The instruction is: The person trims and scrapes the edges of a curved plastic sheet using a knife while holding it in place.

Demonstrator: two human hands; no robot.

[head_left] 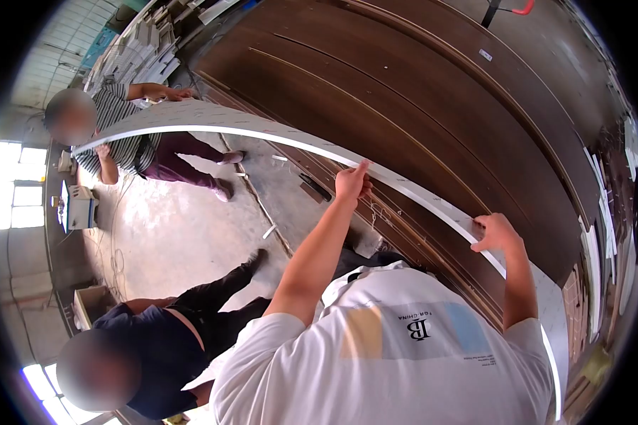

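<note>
A long, thin light-grey panel (pixel 262 127) with a bright white edge stretches across the view, looking curved through the lens. My left hand (pixel 351 184) is at its near edge, fingers curled, with a fingertip against the rim. Farther right, my right hand (pixel 496 234) grips the same panel, thumb at the white edge and fingers over the top face. A co-worker in a striped shirt (pixel 124 106) has both hands on the far left end. Beneath and beyond the panel lies a stack of dark brown boards (pixel 404 85).
Another person in a dark shirt (pixel 159 354) stands close on my left. Scrap strips (pixel 149 49) are piled at the far left. A white box-shaped machine (pixel 80 205) stands by the wall. Narrow strips (pixel 595 255) lie on the right. A crack (pixel 259 202) runs along the concrete floor.
</note>
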